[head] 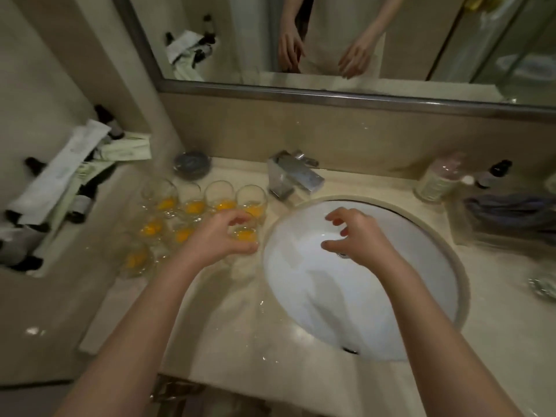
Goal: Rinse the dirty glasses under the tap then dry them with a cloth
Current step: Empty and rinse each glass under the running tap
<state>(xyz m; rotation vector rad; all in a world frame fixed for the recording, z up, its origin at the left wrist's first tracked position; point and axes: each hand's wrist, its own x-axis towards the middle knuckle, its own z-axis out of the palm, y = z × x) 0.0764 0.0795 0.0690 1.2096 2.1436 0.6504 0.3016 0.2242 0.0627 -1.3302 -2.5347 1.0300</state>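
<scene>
Left hand (221, 236) is over the nearest glass (245, 236) at the sink-side edge of the glass cluster, fingers curled round its rim; motion blur makes it hard to tell whether they actually clasp it or only touch. Right hand (358, 233) hovers above the white sink (421, 245), fingers loosely bent, holding nothing.

Dirty glasses (192, 212) stand grouped on the left part of the counter (228, 320), between the basin and the recessed shelf (each has orange residue in the bottom). Chrome tap (293, 176) sits at the counter's back edge, behind the basin, spout pointing over it. Grey-blue cloth (508, 209) lies bunched at the right edge of the counter, just beside a clear bottle (436, 182). Mirror (331, 40) runs along the back wall.
</scene>
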